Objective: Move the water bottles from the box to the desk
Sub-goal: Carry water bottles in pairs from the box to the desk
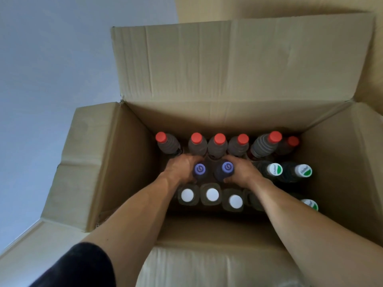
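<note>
box (128,166): open, flaps up, full of bottles standing up
left hand (182,167): fingers curled round the neck of the left purple-cap bottle (200,170)
right hand (241,169): fingers curled round the neck of the right purple-cap bottle (227,167)
where the bottles are: middle row, side by side, each right under its own hand
which way they stand: straight up, so the pull looks to be straight up
arms: both reach down and in from the near side
desk: not in view
</note>
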The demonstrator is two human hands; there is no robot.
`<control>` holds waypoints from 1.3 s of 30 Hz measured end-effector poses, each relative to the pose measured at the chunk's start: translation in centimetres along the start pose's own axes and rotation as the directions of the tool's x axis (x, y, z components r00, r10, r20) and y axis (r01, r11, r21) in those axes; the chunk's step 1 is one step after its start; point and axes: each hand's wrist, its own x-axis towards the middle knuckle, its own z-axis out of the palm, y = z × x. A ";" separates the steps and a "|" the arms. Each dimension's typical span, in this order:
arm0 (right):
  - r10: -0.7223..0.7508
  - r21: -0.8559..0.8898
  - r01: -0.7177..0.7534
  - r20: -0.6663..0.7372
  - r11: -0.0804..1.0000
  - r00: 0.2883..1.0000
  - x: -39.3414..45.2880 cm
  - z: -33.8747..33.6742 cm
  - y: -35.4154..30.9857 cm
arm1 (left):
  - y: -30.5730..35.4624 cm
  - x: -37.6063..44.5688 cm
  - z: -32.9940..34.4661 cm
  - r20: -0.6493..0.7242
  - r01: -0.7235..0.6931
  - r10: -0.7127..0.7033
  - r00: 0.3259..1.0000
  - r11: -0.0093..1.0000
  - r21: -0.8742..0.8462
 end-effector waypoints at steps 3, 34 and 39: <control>-0.043 0.012 0.042 0.059 0.999 0.997 1.8 1.1 0.6 | -1.1 0.6 1.5 0.021 0.047 -0.046 0.999 0.997 -0.059; -0.156 0.826 -0.284 0.402 0.487 0.902 18.7 9.6 4.4 | -11.3 7.1 5.9 0.302 0.401 -0.392 0.869 0.201 -0.894; -0.113 0.877 -0.359 0.411 0.318 0.905 17.5 9.6 3.7 | -10.0 7.6 7.3 0.373 0.404 -0.439 0.817 -0.025 -0.914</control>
